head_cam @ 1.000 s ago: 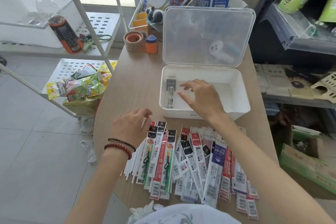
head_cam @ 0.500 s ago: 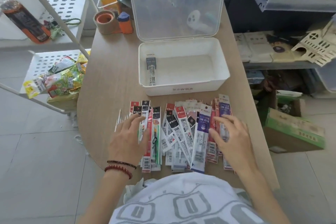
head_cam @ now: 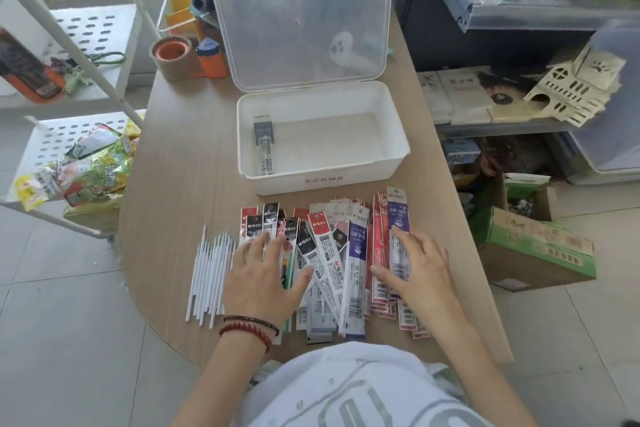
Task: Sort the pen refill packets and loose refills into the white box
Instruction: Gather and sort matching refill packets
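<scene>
One refill packet lies inside white box, left side. Before box front: packet pile; left hand, right hand flat on it, fingers straight, gripping nothing.

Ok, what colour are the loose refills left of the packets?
White; the loose refills show best in the head view.

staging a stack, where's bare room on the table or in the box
Free: table left of the white box, between tape roll and loose refills; box floor right of its single packet. Crowded: near edge, packets under left hand and right hand.
</scene>
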### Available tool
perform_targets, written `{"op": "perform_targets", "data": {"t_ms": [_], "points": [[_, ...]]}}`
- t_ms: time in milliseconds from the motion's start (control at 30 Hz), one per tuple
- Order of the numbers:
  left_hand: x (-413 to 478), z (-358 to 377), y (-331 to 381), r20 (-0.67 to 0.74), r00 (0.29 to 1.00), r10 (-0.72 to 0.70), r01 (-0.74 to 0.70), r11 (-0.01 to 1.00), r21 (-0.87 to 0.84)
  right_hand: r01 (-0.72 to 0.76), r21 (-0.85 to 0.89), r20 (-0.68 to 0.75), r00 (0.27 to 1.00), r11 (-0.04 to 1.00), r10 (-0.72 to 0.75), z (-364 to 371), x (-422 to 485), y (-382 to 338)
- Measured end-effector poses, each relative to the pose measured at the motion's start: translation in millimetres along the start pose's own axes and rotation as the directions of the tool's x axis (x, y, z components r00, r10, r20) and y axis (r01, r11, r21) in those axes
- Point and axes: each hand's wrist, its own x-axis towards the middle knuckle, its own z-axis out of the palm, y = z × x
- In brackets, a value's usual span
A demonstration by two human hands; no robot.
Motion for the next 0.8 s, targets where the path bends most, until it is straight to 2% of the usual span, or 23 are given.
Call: {"op": "perform_targets", "data": {"t_ms": [133,267,533,667,800], "points": [[2.8,6.5,9.3,-0.019,0.999,-0.044,0.040,0.986,-0.159,0.000,0.075,0.012,1.000,0.997,-0.001,-2.6,-2.0,-8.1],[4.2,9.6,9.6,-0.018,0.998,-0.067,0.060,0.964,-0.257,0.022,0.077,0.033,0.999,0.997,-0.024,-1.8,-2.7,-14.0],[3.7,5.9,10.1,-0.081,0.996,-0.020,-0.007,0.949,-0.315,0.071,0.020,0.063,0.995,0.997,-0.072,1.6,0.4,-15.5],[6.9,4.7,7.0,-0.057,0.995,-0.080,0.049,0.910,-0.411,0.088,-0.047,0.106,0.991,0.995,-0.083,-6.9,4.8,-13.2],[10.3,5.3,0.7,-0.047,0.995,-0.086,0.061,0.923,-0.381,0.100,-0.086,0.094,0.991,0.991,-0.092,-12.7,9.6,-9.8]]}}
